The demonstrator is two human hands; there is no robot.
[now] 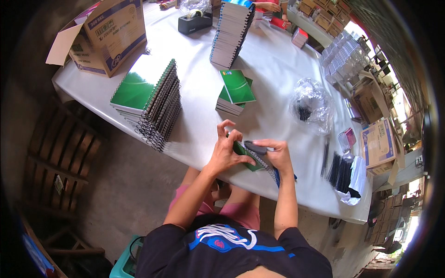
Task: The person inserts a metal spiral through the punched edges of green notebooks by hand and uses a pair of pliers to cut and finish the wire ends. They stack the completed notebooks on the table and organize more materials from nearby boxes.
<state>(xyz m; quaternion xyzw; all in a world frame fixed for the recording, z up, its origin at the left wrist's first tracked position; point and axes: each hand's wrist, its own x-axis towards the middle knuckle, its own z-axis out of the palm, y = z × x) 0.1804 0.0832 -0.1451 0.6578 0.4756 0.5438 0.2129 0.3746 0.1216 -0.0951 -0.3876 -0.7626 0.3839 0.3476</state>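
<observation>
My left hand [226,150] is closed round a small green notebook [252,165] near the table's front edge, thumb across its cover and fingers bent over the far side. A dark spiral coil [263,163] runs along the notebook's right edge and sticks out toward me. My right hand [278,155] grips a dark grey, rounded tool [256,148] over that coil; its exact kind I cannot make out. Blue parts [277,177] show below the right hand, perhaps its handles. Just beyond my hands lies a short stack of green-covered books [238,88], the top one turned askew.
Green spiral notebooks [148,97] are stacked at left, before a cardboard box [109,39]. A tall notebook stack [232,34] and tape dispenser [195,22] stand at the back. Right lie clear plastic wrap [317,104], black coils [340,173] and another carton [379,143].
</observation>
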